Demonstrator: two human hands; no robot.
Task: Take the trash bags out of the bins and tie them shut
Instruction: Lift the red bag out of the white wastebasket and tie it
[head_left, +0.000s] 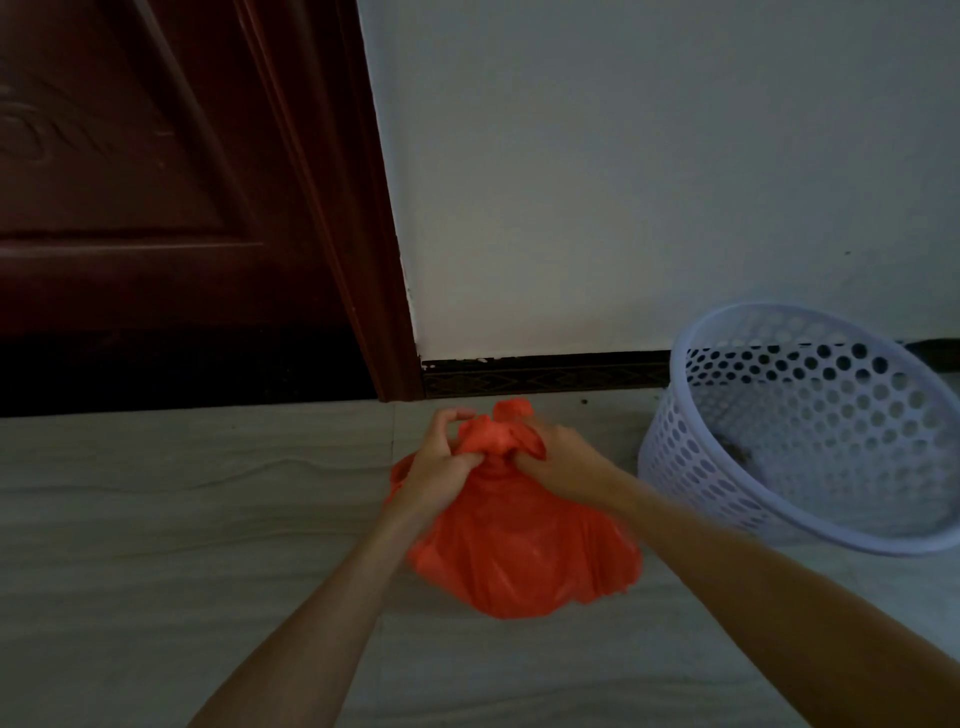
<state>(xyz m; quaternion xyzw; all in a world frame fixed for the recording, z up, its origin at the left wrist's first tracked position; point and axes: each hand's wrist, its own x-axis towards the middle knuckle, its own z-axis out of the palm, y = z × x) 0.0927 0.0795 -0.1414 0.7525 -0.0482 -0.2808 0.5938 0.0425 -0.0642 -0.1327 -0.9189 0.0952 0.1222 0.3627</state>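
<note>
Two bare arms reach out from the bottom of the view toward the middle of the floor (156, 519). Between them sits a red trash bag (519, 545), puffed out and resting on the pale tiles, so it is already out of its bin. It sits on the floor, I think, so its weight does not pull on the top while the knot is made. The left hand (441, 457) has its fingers curled tight around the bunched plastic on the left side of the bag's neck. The right hand (550, 457) is curled just as tight around the plastic on the right side. The two hands are very close, nearly touching, with a scrunched lump of red plastic (493, 436) poking up between them. A small red tip sticks up behind that lump. It looks like the knot is being pulled snug, but I cannot tell if it is done. A bit farther off to the right stands a pale bin (810, 431) full of round holes, tipped a little, with no bag in it and some dark bits at the bottom. Behind it all are a white wall (623, 182), a dark strip (545, 376) along its base, and a dark brown door (156, 208) on the left.
</note>
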